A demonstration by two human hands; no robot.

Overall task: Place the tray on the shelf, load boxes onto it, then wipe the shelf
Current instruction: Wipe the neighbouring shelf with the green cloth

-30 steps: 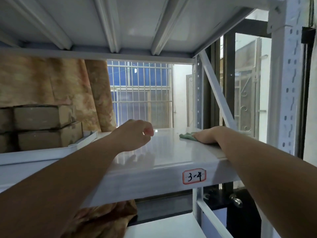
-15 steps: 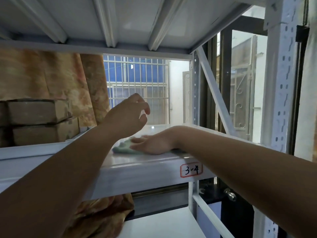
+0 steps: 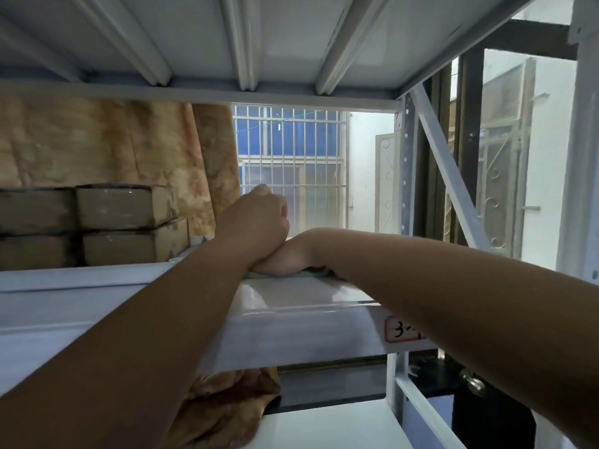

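The white metal shelf [image 3: 291,296] runs across the middle of the view. On its left end a white tray [image 3: 97,273] carries stacked brown cardboard boxes [image 3: 126,207]. My right hand [image 3: 285,260] lies on a green cloth [image 3: 319,272] on the shelf top; only a sliver of the cloth shows beneath it. My left hand [image 3: 259,218] hovers as a loose fist just above and in front of the right hand, hiding its fingers. It holds nothing that I can see.
An upper shelf with ribs [image 3: 243,43] hangs close overhead. A white upright post [image 3: 580,189] and a diagonal brace [image 3: 447,163] stand at the right. A patterned curtain [image 3: 107,147] hangs behind the boxes. A lower shelf [image 3: 327,426] lies below. A red-bordered label [image 3: 402,330] marks the shelf's front edge.
My right hand has slid the cloth leftward along the shelf, from its right part to under my left hand. My left hand rose and closed into a fist.
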